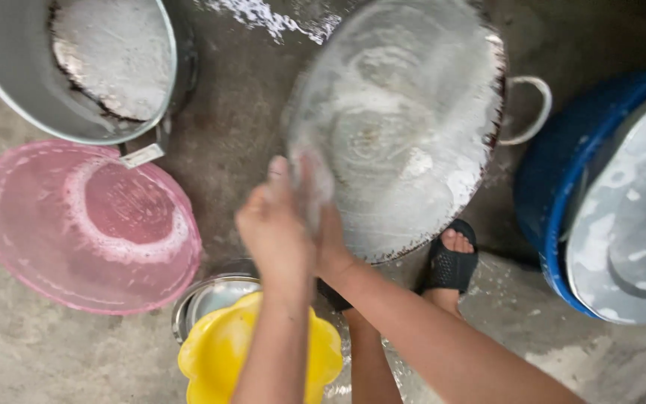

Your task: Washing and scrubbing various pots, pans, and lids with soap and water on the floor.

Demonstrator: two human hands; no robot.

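Both hands (293, 232) clasping soapy pot's (405, 127) rim

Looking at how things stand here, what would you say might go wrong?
The soapy metal pan is tilted on edge, held only at its rim by both hands, left hand and right hand; it might slip. A sandalled foot sits just below it. The wet, sudsy floor looks slippery.

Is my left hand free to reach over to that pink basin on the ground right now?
Probably yes. The pink basin lies open on the floor with nothing over it, but the left hand is pressed on the soapy metal pan, so it must let go first.
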